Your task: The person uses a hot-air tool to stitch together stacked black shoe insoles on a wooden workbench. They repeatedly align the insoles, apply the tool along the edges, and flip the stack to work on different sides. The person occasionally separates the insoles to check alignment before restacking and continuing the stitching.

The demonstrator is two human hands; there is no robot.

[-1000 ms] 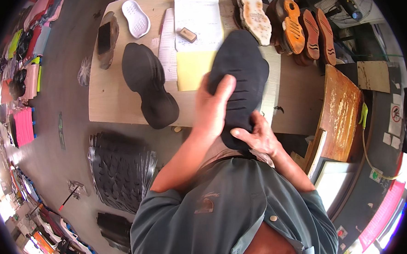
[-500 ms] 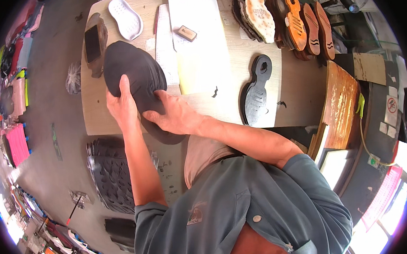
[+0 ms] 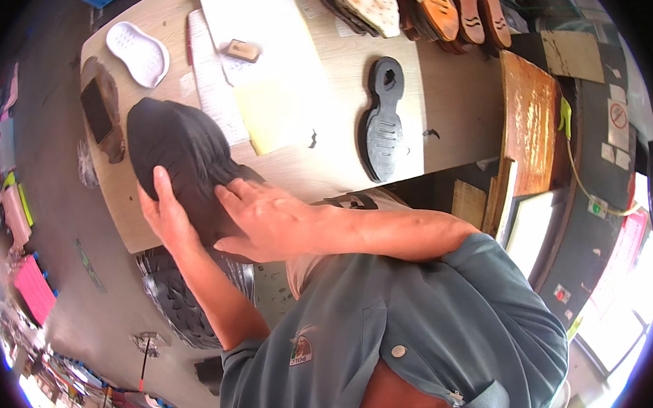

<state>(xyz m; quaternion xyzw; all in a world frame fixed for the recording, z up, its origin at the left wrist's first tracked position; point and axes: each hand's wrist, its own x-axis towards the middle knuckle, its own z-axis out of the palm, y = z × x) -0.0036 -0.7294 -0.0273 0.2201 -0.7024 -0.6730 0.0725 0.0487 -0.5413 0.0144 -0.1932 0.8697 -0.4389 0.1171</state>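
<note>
Both my hands are around a thick stack of black shoe soles [image 3: 177, 142], held over the table's front left corner. My left hand [image 3: 169, 218] grips the stack's left side, its thumb lying on top. From the right, my right hand [image 3: 268, 220] clasps the stack's right side, fingers over the edge and thumb toward me. The soles are slightly fanned along their right edge. Just beyond the stack, a dark phone [image 3: 98, 109] rests on a brownish sole-shaped piece, and a white sole [image 3: 138, 54] lies behind it.
On the wooden table [image 3: 331, 159] lie papers [image 3: 247, 31], a small block [image 3: 242, 50] and a black sole-shaped piece [image 3: 385, 119]. Patterned sole pieces [image 3: 435, 8] stand at the far right. A dark bundle [image 3: 191, 292] sits below the table's left side. Rusty board [image 3: 530, 123] rises at right.
The view has shifted, so the table appears further left and tilted. The stack has come nearer to me and turned in my hands; my right hand lies flatter across its side.
</note>
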